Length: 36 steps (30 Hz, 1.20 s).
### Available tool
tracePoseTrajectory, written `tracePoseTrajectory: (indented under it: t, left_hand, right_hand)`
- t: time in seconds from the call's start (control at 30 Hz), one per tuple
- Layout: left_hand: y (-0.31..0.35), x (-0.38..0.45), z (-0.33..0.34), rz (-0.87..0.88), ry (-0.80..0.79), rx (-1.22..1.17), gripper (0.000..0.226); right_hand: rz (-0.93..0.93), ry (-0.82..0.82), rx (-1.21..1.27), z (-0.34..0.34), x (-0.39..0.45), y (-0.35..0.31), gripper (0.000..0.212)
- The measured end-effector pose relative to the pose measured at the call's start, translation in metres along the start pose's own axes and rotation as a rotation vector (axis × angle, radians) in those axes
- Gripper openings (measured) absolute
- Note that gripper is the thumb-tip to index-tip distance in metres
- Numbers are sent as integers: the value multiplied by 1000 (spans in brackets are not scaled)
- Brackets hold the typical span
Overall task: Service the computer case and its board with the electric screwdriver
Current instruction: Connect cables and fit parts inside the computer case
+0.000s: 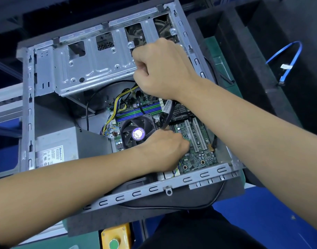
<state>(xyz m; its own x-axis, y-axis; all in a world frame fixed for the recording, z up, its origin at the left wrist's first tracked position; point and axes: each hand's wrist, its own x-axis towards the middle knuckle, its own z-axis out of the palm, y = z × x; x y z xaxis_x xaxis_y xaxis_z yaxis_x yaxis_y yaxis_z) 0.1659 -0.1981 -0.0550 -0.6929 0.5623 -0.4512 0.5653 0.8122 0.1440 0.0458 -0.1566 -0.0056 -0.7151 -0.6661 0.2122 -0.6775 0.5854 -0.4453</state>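
Note:
The open grey computer case (30, 108) lies on its side with the green board (199, 157) at its floor. My right hand (163, 69) is a fist above the board's upper edge, by the drive cage (93, 69). A yellow and black wire bundle (121, 97) runs up into that fist. My left hand (164, 150) rests low on the board beside the CPU fan (136, 133). Its fingers curl around a black cable (169, 112) that arcs up from it. No electric screwdriver shows.
A grey power supply (64, 146) fills the case's lower left. Black foam trays (261, 60) stand to the right, with a blue cable (290, 56) on them. A black cord (172, 207) loops under the case's near edge. A yellow box with a green button (115, 239) sits in front.

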Motion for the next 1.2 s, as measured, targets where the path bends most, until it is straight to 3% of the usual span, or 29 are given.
tracePoseTrajectory:
  t: [0.43, 1.2]
  left_hand:
    - [-1, -1, 3, -30, 78, 25, 43]
    - [-4, 0, -1, -57, 39, -46, 43]
  right_hand:
    - [19, 2, 6, 1, 0, 0, 19]
    - [10, -13, -25, -1, -1, -1, 6]
